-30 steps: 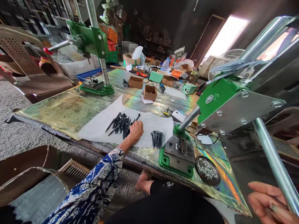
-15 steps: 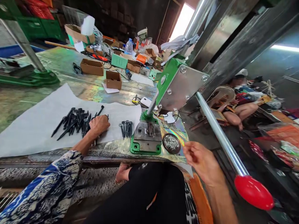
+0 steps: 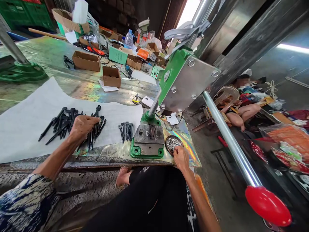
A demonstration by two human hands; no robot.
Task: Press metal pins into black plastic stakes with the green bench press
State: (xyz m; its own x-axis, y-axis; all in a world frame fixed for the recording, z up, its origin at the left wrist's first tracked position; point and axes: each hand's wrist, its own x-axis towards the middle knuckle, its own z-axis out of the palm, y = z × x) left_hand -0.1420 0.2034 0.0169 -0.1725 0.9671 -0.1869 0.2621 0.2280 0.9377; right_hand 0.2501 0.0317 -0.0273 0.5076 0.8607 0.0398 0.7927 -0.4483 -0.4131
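My left hand [image 3: 83,127] is over the black pointed sticks with flat rounded heads. Its thumb and fingers pinch the head end of one black stick [image 3: 98,111]. Beneath and around that hand, loose piles of the same sticks [image 3: 61,124] rest on a white sheet [image 3: 26,127]. My right hand [image 3: 181,158] reaches over the near rim of a round dark dish [image 3: 167,145] full of small silvery metal pieces. Those fingertips are pressed together at the pieces; whatever they grip is hidden. Between my hands stands a green hand press [image 3: 147,151] with a steel plate on its base.
A small row of black sticks [image 3: 125,131] lies left of the press. The lever's red knob [image 3: 267,206] juts out at lower right. Cardboard boxes [image 3: 111,76] and a green device [image 3: 118,55] are farther back. Another person [image 3: 238,114] sits at the right.
My right hand has moved left from beside the dish onto its metal pieces. My left hand has shifted over the sticks, pinching one at its head. The view has turned slightly.
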